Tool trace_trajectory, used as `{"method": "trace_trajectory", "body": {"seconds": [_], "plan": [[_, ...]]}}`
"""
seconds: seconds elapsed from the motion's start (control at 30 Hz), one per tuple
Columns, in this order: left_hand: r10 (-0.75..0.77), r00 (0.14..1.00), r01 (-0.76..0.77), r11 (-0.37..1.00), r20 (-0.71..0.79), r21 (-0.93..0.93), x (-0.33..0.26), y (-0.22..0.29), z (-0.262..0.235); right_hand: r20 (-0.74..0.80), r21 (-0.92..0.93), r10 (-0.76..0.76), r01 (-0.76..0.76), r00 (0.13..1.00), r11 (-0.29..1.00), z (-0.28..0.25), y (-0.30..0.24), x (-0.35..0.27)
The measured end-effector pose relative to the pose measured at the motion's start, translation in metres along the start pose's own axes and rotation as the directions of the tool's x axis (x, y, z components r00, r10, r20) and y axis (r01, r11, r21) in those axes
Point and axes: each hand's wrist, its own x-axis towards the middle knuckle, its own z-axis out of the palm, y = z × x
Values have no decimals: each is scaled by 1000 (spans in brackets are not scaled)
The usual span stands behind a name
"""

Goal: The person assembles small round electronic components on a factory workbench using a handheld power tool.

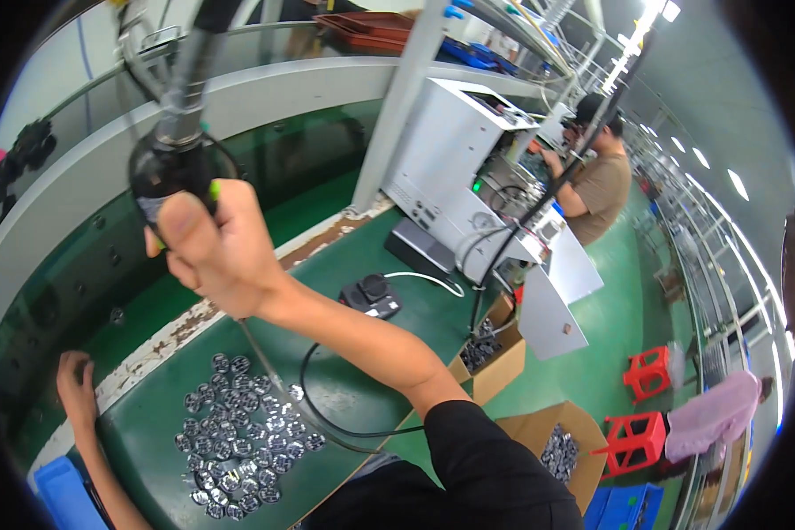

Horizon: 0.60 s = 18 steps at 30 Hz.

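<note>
My right hand (216, 252) is raised over the far side of the bench, its fingers wrapped round a black hanging power screwdriver (175, 161). A grey hose runs up from the tool's top; its lower end is hidden behind my hand. At the far left, my left hand (78, 389) rests by the bench's worn white edge, holding nothing, with its fingers loosely bent and apart. Between my arms, a spread of small round shiny metal parts (238, 433) lies on the green bench top (146, 450).
A black boxy device with a knob (371, 296) and a dark box (420, 250) sit before a white machine (446, 146). Cartons (539, 420) of parts stand at right. A blue bin (66, 495) is lower left. Another person (605, 177) works beyond; red stools (636, 442) stand behind.
</note>
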Motion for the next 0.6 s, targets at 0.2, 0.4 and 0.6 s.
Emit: {"method": "trace_trajectory", "body": {"seconds": [0.2, 0.4, 0.6], "plan": [[-134, 987, 132, 991, -89, -31, -4, 11, -7, 61, 91, 96, -102, 993, 991, 7, -8, -2], [199, 979, -180, 952, 52, -246, 14, 141, 32, 110, -10, 113, -113, 987, 994, -18, -22, 1], [431, 871, -292, 841, 237, -455, 8, 190, 86, 386, 229, 9, -105, 923, 968, -21, -19, 8]]}}
